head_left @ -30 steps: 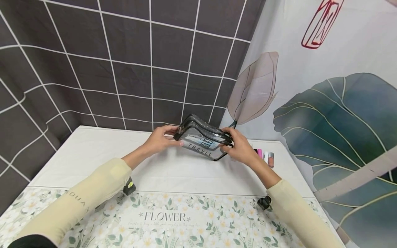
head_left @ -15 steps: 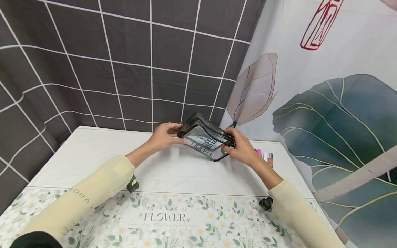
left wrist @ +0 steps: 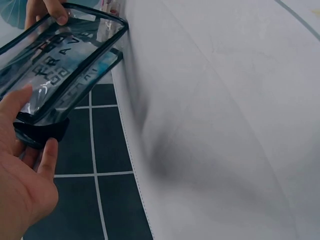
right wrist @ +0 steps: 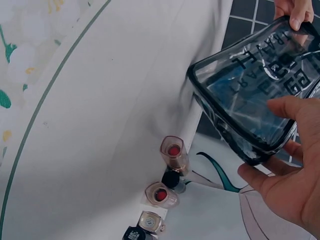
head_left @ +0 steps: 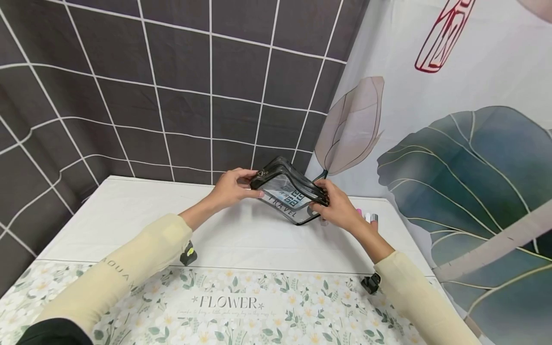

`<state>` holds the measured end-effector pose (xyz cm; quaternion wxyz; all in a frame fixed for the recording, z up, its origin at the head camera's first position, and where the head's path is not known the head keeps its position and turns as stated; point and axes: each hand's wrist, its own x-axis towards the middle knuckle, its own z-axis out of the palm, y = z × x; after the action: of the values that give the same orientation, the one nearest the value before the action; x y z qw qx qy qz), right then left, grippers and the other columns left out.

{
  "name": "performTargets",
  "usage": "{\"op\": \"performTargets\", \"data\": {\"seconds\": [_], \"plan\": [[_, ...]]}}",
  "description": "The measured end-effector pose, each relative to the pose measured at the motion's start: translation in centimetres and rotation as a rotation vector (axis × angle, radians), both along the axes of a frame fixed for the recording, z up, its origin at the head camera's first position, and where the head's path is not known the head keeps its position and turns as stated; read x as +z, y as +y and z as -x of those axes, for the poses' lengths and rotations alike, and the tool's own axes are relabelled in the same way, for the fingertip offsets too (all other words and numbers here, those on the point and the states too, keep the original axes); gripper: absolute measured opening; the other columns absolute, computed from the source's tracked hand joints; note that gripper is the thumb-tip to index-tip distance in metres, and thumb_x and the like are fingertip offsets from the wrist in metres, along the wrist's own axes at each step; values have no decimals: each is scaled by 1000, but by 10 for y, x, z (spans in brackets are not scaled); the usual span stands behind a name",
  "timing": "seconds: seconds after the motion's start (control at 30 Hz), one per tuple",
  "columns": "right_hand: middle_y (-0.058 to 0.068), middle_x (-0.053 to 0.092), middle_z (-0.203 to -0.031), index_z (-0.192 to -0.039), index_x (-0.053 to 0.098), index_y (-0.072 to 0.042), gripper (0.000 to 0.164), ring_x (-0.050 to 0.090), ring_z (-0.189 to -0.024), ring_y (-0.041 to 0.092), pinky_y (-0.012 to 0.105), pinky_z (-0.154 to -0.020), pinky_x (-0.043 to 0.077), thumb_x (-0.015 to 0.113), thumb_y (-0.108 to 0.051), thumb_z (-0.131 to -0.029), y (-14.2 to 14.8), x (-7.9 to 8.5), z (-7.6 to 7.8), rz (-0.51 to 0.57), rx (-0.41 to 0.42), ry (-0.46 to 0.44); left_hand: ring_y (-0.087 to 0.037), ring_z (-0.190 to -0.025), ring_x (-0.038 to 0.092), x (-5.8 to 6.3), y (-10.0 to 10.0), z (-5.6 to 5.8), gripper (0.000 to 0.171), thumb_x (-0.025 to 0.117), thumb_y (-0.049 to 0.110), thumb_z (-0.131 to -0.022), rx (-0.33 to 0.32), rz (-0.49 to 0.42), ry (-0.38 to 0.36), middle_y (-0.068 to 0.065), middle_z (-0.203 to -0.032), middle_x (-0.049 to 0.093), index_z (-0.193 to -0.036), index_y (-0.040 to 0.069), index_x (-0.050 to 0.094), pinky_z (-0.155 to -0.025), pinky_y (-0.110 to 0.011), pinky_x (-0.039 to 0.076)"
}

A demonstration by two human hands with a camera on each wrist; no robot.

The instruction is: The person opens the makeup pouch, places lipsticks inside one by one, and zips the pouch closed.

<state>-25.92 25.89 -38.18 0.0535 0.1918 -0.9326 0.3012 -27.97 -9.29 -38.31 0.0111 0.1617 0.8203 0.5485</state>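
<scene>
A clear toiletry bag [head_left: 288, 196] with black trim and the printed word TRAVEL is held tilted over the far part of the white table. My left hand [head_left: 230, 190] pinches its left end, thumb on the near face and fingers behind, as the left wrist view shows at the bag's dark corner [left wrist: 42, 131]. At the other end my right hand [head_left: 338, 203] grips the bag, thumb laid on the clear panel [right wrist: 240, 95] in the right wrist view. Through the clear plastic a bluish layer shows inside.
Several lipsticks and small cosmetic tubes [right wrist: 172, 152] stand in a row at the table's right rear, partly hidden behind my right hand in the head view. A floral mat [head_left: 233, 316] covers the table's front. A dark grid-patterned cloth [head_left: 172, 96] hangs behind.
Both hands have shifted the bag slightly to the right, and it has tipped so that less of the TRAVEL face shows. Both grips stay on it.
</scene>
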Motion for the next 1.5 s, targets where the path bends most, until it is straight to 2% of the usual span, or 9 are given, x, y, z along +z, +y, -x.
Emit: {"op": "performTargets", "data": {"seconds": [0.13,0.33,0.53,0.8,0.93,1.1,1.17,1.33,1.5], "plan": [[26,60,-161,-160,50,-6,68,64,-140,48,67,-116,51,79,-22,-101,0,5,-2,-29,-17,-44,-42,-131,74,2,2,0,72,97,13,-88,-5,-14,16,-22,-141,68,-153,1,69,-111,-44,64],[31,34,-176,-166,40,-8,97,35,-163,56,78,-127,37,89,-49,-92,-5,19,0,-142,-37,-175,-42,-128,74,-1,2,1,72,97,15,-89,2,5,33,-22,-141,67,-154,3,69,-107,-40,65],[30,11,-187,-173,35,-7,114,15,-171,58,84,-131,22,87,-61,-88,-20,36,2,-198,-18,-147,-39,-125,75,-2,-1,1,72,97,17,-89,24,33,40,-22,-141,68,-154,3,69,-103,-35,64],[16,8,-191,-174,38,-22,102,8,-176,50,87,-130,19,77,-70,-94,-45,58,6,-98,-21,-56,-41,-127,75,-1,2,-2,71,97,16,-89,16,16,44,-23,-140,67,-153,3,69,-106,-39,65],[13,13,-191,-173,41,-21,91,13,-175,47,85,-131,20,71,-65,-100,-57,67,10,-63,10,8,-41,-126,76,-1,2,-2,71,97,15,-89,19,13,45,-22,-140,67,-153,2,69,-106,-38,66],[13,17,-190,-170,47,-21,79,13,-175,47,83,-134,14,66,-59,-104,-68,74,12,-52,39,45,-39,-126,76,-1,2,-2,71,97,15,-89,21,9,40,-22,-141,66,-153,3,69,-107,-38,65],[13,17,-190,-169,49,-22,76,11,-175,46,82,-136,10,65,-59,-104,-71,76,12,-45,44,44,-40,-127,76,-1,3,-2,71,97,15,-88,20,3,39,-22,-141,66,-153,3,70,-108,-40,65],[10,18,-190,-164,55,-22,71,12,-176,44,81,-135,13,66,-58,-104,-76,78,12,-23,45,52,-41,-127,75,0,4,-3,71,98,15,-88,13,-10,47,-21,-140,66,-153,6,71,-111,-45,63],[10,22,-189,-147,68,-22,56,15,-174,45,81,-132,18,74,-53,-101,-85,79,11,7,16,98,-38,-126,76,0,10,-1,71,98,15,-88,14,-41,60,-20,-138,67,-152,6,71,-109,-42,65]]}}
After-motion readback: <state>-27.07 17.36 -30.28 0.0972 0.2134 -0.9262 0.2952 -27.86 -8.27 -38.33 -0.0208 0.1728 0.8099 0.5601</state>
